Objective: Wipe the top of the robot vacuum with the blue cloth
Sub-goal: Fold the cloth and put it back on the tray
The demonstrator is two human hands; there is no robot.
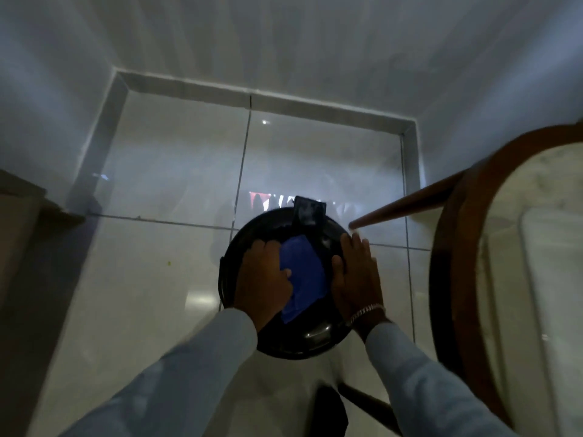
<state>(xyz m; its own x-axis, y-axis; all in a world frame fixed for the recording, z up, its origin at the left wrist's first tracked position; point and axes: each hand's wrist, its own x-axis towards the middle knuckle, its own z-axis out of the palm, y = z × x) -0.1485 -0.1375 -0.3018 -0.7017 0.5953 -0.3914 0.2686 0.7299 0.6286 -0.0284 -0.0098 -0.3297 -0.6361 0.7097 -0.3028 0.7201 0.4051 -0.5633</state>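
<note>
A round black robot vacuum [303, 339] sits on the pale tiled floor in the middle of the view. A blue cloth [304, 272] lies across its top. My left hand [265, 279] presses down on the cloth's left part and covers it there. My right hand [356, 279] lies flat on the vacuum's right edge with fingers spread, beside the cloth and holding nothing. A bracelet shows at that wrist. A dark rectangular piece [307, 211] stands at the vacuum's far edge.
A round table with a brown wooden rim [448, 247] and pale top fills the right side; one wooden leg [407, 208] slants toward the vacuum. A cardboard box [22, 222] stands at the left. White walls close in the floor corner behind.
</note>
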